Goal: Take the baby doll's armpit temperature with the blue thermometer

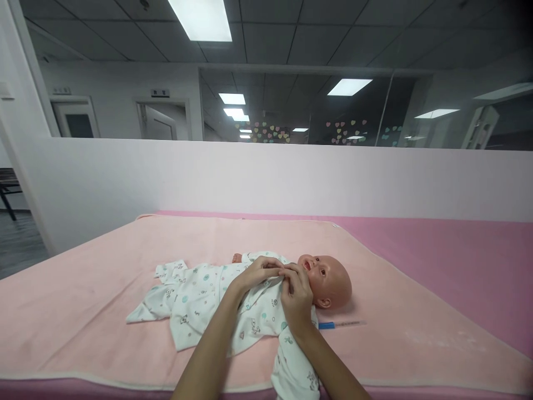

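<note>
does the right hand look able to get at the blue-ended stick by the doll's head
Probably yes: the blue-ended stick lies on the pink blanket close by the right hand, with nothing seen over its visible part, though that hand is busy near the neck of the doll.

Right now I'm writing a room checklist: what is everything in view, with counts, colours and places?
doll: one, pinkish, on blanket
clothes: one set, white printed, on doll
stick: one, blue-ended, beside doll's head
blanket: one, peach, under doll
bed cover: one, pink, under blanket
low wall: one, white, behind blanket
window: count unclear, dark, above low wall
heart stickers: many, pastel, above low wall
ceiling: one, grey, overhead
lights: several, white, overhead
doors: at least two, pale, upper left
signs: two, grey, above doors
furniture: one piece, dark, left edge
floor: one, grey, lower left
left hand: one, bare, over doll's chest
right hand: one, bare, by doll's chin
</note>
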`<state>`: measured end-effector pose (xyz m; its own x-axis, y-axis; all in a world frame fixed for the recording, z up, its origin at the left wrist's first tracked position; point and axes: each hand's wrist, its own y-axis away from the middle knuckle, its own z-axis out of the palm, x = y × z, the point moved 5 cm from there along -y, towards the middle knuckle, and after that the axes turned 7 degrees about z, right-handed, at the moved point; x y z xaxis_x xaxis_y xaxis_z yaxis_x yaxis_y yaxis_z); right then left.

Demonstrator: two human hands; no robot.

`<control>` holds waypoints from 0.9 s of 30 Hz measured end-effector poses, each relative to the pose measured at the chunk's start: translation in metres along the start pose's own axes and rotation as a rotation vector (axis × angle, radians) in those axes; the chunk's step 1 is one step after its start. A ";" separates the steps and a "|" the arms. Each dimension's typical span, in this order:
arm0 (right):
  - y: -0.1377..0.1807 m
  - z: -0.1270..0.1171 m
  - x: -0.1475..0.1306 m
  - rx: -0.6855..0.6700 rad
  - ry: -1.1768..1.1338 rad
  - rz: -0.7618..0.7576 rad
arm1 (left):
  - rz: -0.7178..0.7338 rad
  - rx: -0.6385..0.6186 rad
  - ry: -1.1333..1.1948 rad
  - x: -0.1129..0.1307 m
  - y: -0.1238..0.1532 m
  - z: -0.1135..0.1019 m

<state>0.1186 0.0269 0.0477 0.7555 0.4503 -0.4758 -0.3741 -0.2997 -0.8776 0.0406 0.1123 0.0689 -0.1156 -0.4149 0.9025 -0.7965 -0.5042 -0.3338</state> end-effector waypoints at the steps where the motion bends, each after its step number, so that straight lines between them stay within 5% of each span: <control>1: 0.001 0.001 0.001 -0.006 0.013 0.003 | 0.005 -0.007 0.004 0.000 0.000 0.000; 27: 0.001 0.003 0.005 -0.012 0.006 0.055 | -0.064 0.046 -0.053 -0.009 -0.001 -0.003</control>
<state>0.1207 0.0310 0.0441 0.7370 0.4280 -0.5231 -0.4086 -0.3345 -0.8492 0.0409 0.1187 0.0614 -0.0328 -0.4192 0.9073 -0.7731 -0.5647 -0.2888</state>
